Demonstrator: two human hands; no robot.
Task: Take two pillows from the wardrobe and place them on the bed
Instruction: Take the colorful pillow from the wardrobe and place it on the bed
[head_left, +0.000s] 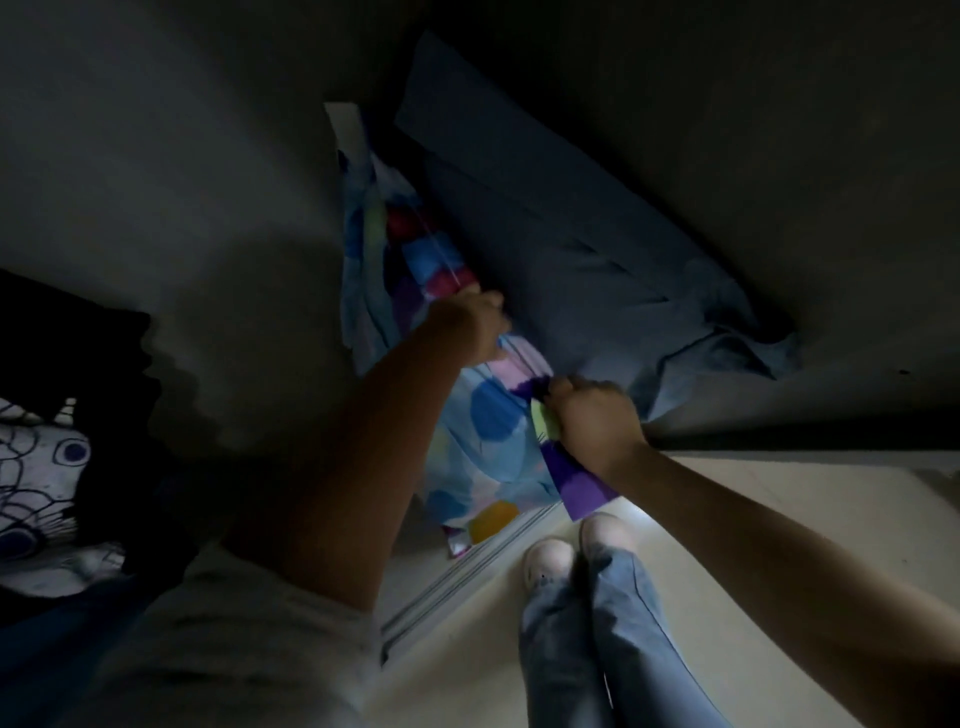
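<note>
- Pillows: the one in the colourful spotted cover (457, 395) is gripped by both hands, standing on its end in the dim wardrobe opening
- left hand (475, 327) is closed on the upper part of that cover, fingers curled into the fabric where blue, red and pink patches meet
- right hand (592, 421) is clenched on the cover's lower edge, bunching a purple and green fold; the two hands sit close, the right one lower and nearer the person
- below the right hand a purple flap of the cover hangs down over the sill
- just beyond both hands, touching the spotted one along its far side, lies a second pillow in a plain blue case (571, 249), leaning back into the dark recess
- under the hanging cover runs the wardrobe's sliding track (467, 577), and nearer still two pale shoes (571, 551) and jean legs stand on the light floor (779, 499)
- far off to the left hand's side a black-and-white patterned cloth (41, 478) shows in shadow
</note>
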